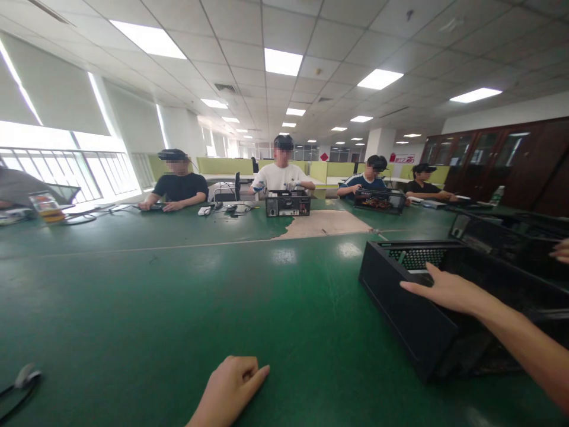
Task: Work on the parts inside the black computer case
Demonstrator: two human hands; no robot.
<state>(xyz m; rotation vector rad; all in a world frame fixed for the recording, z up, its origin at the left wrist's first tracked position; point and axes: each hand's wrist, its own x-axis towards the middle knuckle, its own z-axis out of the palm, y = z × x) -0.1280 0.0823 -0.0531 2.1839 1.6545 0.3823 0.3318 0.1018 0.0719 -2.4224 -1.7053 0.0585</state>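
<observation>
My left hand (231, 388) rests on the green tabletop (200, 308) near its front edge. Its fingers are curled in, the thumb lies alongside, and nothing shows in it. To the right, my right hand (444, 289) reaches over a black computer case (400, 302) that lies open on the table. The thumb and a finger of that hand are apart and it grips nothing; whether it touches the case edge I cannot tell. Perforated metal shows inside the case at its far end. My right forearm covers part of the interior.
Behind the near case stands another dark case (493, 234), with part of another person's hand (559, 250) at the right edge. A cable (24, 385) lies bottom left. Across the table several people sit with electronics, one behind an opened computer case (288, 204). A bare patch (324, 224) marks the tabletop.
</observation>
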